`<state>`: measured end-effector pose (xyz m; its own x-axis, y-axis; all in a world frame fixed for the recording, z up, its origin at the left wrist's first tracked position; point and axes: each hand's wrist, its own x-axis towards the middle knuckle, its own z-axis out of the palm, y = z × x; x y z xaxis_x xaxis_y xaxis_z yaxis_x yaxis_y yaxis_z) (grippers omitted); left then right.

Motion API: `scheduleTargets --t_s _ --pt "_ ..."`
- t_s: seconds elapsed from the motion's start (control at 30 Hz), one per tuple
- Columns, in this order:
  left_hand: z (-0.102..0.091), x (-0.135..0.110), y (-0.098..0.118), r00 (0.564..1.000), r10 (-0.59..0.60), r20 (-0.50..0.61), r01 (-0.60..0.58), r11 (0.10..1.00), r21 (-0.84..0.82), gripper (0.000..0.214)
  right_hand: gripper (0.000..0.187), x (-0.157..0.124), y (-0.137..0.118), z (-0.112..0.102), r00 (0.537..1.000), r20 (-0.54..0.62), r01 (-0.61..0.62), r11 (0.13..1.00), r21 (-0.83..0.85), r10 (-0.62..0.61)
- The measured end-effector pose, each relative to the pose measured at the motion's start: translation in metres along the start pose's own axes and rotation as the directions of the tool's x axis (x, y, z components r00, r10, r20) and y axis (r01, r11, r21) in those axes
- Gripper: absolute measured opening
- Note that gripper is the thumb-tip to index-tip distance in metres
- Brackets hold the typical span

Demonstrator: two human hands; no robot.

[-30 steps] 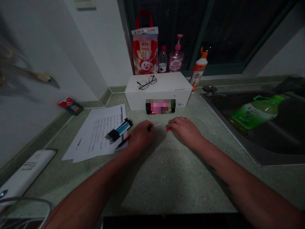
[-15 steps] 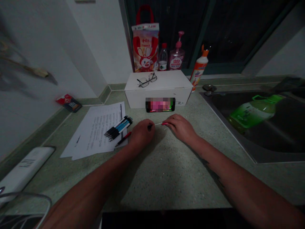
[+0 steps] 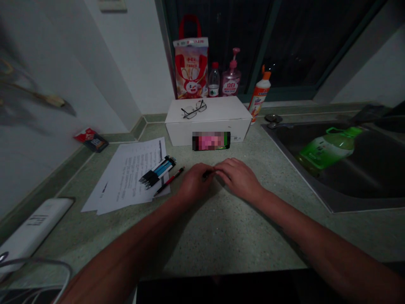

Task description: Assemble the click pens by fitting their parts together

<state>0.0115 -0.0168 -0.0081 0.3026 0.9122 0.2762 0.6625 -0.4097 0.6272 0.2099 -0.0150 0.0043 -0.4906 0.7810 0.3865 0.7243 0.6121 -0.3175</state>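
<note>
We have both hands brought together over the counter (image 3: pixel 218 236), in front of the phone (image 3: pixel 211 145) that leans on the white box (image 3: pixel 207 131). Our left hand (image 3: pixel 196 181) is curled closed, and it seems to have hold of a small dark part (image 3: pixel 207 174) showing at its thumb side. Our right hand (image 3: pixel 238 177) is drawn in with thumb and fingertips nearly together; it looks pinched on a second part, though the fingers hide this almost wholly, and its shape we cannot tell. The fingertips of the two hands meet or very nearly so, with the dark part between them, near the middle of the counter. To our left, the red pen (image 3: pixel 170 180) lies across the edge of the papers (image 3: pixel 126 177), just beside the bundle of pens (image 3: pixel 158 172).

We judge the step in hand to be lining up and joining two small pen pieces. The next move calls for a steady left grip and a small, straight push or turn from the right fingertips, keeping both pieces in line so that neither slips or bends
</note>
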Motion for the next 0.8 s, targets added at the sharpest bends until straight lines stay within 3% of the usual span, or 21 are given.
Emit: scheduleTargets --t_s 0.27,0.47,0.63,0.8 --pt "0.0 -0.001 -0.003 0.999 0.003 0.041 -0.002 1.0 -0.008 0.015 0.021 -0.007 0.008 0.004 0.999 0.032 -0.035 0.995 0.091 0.033" --pt "-0.006 0.003 -0.004 0.996 -0.086 0.016 0.084 0.992 0.098 0.022 0.021 -0.005 0.026 -0.011 0.999 0.019 -0.043 0.997 -0.068 0.044" --pt "-0.01 0.003 -0.001 0.996 -0.044 0.077 0.028 0.98 0.199 0.021 0.02 -0.005 0.029 -0.017 0.997 0.018 -0.066 0.988 -0.143 0.069" --pt "-0.013 0.004 -0.001 0.992 -0.118 0.052 0.099 0.955 0.279 0.019 0.02 -0.007 0.035 -0.018 0.992 0.029 -0.113 0.973 -0.2 0.121"
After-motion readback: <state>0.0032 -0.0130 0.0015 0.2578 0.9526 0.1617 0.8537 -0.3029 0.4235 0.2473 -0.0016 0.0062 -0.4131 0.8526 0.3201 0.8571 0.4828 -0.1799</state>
